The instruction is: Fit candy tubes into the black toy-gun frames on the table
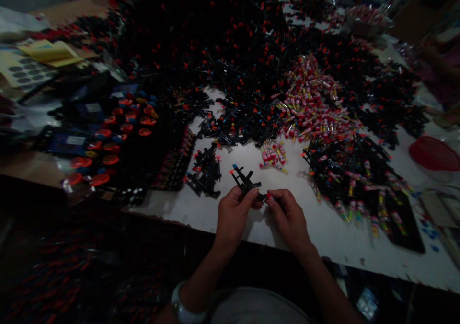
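My left hand [233, 212] is closed round a black toy gun [246, 179] with orange and blue tips, held above the white table [172, 206] near its front edge. Close beside it, my right hand [289, 218] pinches a small red-capped piece [269, 196] against the rear end of the toy gun. Most of that small piece is hidden by my fingers. Just beyond my hands lies a little group of pink and yellow tubes [273, 156]. Several black toy guns [206, 170] lie to the left of them.
A large heap of black toy guns [215, 36] covers the back. Pink tubes [316, 103] are piled right of centre. A black tray [413, 228] bears guns and tubes at the right, near a red basket [434, 153]. Orange-topped packs [110, 159] stand left. A person's arm [438, 63] shows far right.
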### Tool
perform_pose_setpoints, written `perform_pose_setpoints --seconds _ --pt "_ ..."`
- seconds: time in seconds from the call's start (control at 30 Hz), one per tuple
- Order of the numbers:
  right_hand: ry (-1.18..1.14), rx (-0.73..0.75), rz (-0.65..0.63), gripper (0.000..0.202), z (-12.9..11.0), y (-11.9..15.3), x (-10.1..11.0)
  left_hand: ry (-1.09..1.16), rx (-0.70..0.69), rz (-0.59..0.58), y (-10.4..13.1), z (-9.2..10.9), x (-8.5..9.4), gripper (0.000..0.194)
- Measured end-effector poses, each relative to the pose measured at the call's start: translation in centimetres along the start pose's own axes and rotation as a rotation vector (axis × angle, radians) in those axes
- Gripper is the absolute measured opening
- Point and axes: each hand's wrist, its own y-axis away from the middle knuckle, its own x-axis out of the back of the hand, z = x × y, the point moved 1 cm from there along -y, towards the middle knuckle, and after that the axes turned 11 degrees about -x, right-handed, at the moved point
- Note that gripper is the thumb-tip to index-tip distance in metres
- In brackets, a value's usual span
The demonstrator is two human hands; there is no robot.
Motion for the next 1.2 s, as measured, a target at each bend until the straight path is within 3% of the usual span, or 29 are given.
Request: perform_pose_setpoints --seconds 0.2,0.43,0.7,0.9,1.07,1.2 --pt "0.131 0.226 0.224 0.017 0.6 0.9 -2.1 0.011 -0.019 0.144 0.6 -0.5 -0.5 0.023" --pt "0.128 0.174 0.112 0.016 0.5 0.5 -0.6 0.102 0.048 -0.006 0.7 -0.7 -0.1 0.025" --pt "0.174 0.367 0.138 0.023 0.2 0.4 -1.2 0.187 0.043 0.099 0.9 -0.7 -0.2 0.019" --pt "0.089 0.174 0.107 0.015 0.8 0.7 -0.8 0.146 0.014 0.076 1.2 -1.1 -0.6 0.019" --pt "0.165 0.368 0.141 0.023 0.9 0.7 -0.9 0.158 0.030 0.107 1.1 -1.3 -0.9 0.020" --pt "0.221 0.386 0.124 0.024 0.7 0.7 -1.3 0.143 0.031 0.107 0.9 -1.6 -1.0 0.021"
